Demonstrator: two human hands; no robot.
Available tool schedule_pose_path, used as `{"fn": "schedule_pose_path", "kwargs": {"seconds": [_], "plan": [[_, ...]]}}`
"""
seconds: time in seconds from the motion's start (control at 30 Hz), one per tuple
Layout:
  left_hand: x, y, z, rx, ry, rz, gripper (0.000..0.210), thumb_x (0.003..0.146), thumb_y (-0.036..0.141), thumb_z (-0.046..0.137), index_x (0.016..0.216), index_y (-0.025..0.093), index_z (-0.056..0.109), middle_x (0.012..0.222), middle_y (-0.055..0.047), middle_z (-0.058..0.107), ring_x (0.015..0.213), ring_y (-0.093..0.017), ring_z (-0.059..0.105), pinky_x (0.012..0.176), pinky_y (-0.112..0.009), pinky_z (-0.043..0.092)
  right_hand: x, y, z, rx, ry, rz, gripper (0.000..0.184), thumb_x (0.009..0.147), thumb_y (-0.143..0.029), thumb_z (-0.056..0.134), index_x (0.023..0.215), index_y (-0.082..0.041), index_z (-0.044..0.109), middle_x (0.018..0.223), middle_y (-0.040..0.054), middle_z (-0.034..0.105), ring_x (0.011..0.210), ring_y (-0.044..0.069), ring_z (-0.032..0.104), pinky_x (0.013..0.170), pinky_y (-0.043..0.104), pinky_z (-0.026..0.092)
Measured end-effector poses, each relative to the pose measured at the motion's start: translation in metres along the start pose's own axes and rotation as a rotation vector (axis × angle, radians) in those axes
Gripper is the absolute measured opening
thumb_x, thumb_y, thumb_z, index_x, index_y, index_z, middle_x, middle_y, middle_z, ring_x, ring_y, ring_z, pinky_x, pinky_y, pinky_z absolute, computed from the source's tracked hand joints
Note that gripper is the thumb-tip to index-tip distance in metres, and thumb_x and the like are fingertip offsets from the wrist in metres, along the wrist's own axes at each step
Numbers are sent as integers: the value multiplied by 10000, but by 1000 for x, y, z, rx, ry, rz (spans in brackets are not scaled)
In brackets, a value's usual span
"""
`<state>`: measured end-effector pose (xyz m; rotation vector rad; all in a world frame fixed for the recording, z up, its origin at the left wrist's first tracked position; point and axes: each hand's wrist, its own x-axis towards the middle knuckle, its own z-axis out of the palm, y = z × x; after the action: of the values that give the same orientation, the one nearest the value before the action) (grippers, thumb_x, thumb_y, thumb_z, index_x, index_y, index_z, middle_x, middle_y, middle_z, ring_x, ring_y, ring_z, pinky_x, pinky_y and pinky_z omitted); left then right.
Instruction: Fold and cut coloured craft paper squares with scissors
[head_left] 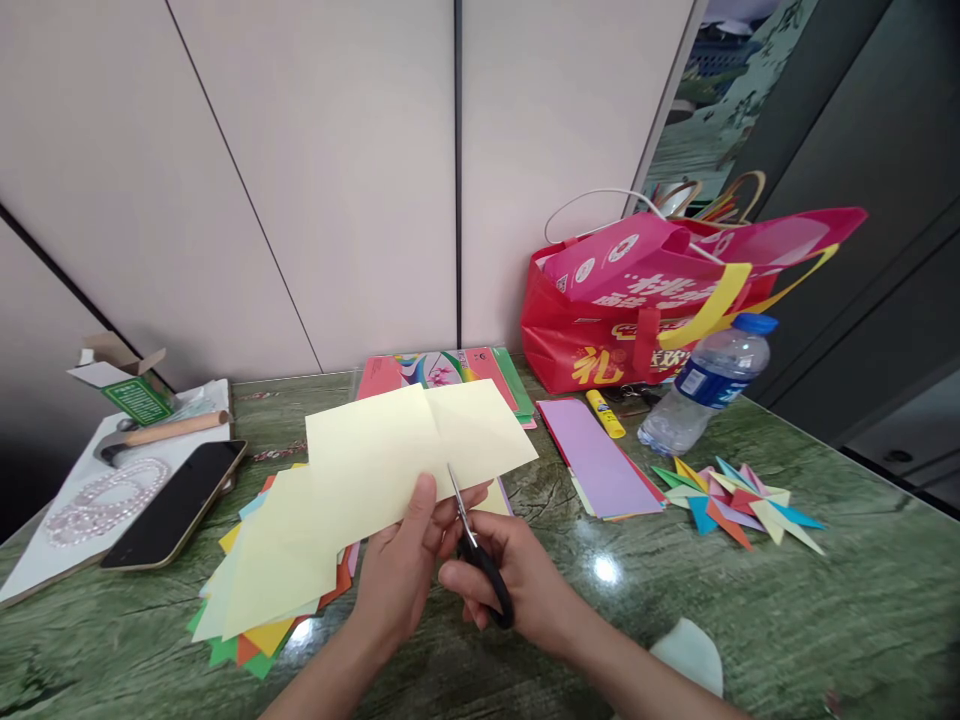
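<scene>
A pale yellow sheet of paper [375, 445] is raised above the table, with a line running down its middle. My left hand [401, 560] grips its lower edge, thumb on top and fingers beneath. In my right hand [514, 575] is a pair of scissors with black handles [487, 572]; its blades [459, 500] lie against the paper near the middle of its lower edge. Whether the blades are parted I cannot tell. Below and left of the sheet, a fanned stack of coloured paper [281, 560] rests on the table.
Left are a phone [176, 510], beads [105, 500], a wooden-handled tool [176, 428] and a green box [135, 390]. Right are purple paper strips [600, 460], a glue stick [605, 413], a bottle [705, 385], folded paper pieces [739, 500] and a red bag [600, 310]. A paper pack [390, 375] lies behind.
</scene>
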<state>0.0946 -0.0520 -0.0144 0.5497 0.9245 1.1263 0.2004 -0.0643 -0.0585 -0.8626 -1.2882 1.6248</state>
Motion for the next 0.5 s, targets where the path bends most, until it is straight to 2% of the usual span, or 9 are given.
{"fn": "schedule_pose_path", "kwargs": {"seconds": [0.1,0.17,0.23,0.3,0.4,0.5], "plan": [[0,-1,-2,33,-7,-16,457,817,332,479,1118,-7,536,975,-208,659,815,-258,645,572,-299,527,1,0,0,11,-2,7,319,658,-405,671,731,-139,511,467,-41,503,365,66,436,379,183,342],[0,-2,-3,95,-11,-36,541,757,398,543,1129,6,535,996,-205,650,672,-253,644,374,-285,458,1,-1,-1,22,-4,-15,321,655,-387,680,767,-133,519,495,-36,510,404,70,446,411,188,355],[1,-5,-5,145,-9,-32,634,682,458,601,1130,14,537,984,-196,652,571,-229,616,284,-268,373,1,-2,-1,40,-3,-49,328,653,-374,686,801,-131,521,522,-39,499,448,72,442,447,193,363],[2,-8,-6,160,-1,-11,683,629,487,637,1108,9,546,955,-189,657,576,-218,602,276,-252,347,1,-3,-1,55,-3,-71,341,642,-368,699,807,-137,511,547,-40,488,483,74,433,470,196,357],[3,-11,-8,133,20,41,672,599,477,667,1070,11,556,939,-178,657,657,-215,603,330,-236,380,0,-5,-1,58,-13,-74,344,634,-364,709,795,-144,498,572,-39,480,504,72,404,477,195,333],[3,-11,-7,160,11,21,665,592,502,660,1031,11,570,918,-177,657,585,-188,575,329,-247,382,0,-6,-1,64,-7,-70,343,637,-371,705,792,-145,498,579,-40,479,500,66,387,475,193,324]]}}
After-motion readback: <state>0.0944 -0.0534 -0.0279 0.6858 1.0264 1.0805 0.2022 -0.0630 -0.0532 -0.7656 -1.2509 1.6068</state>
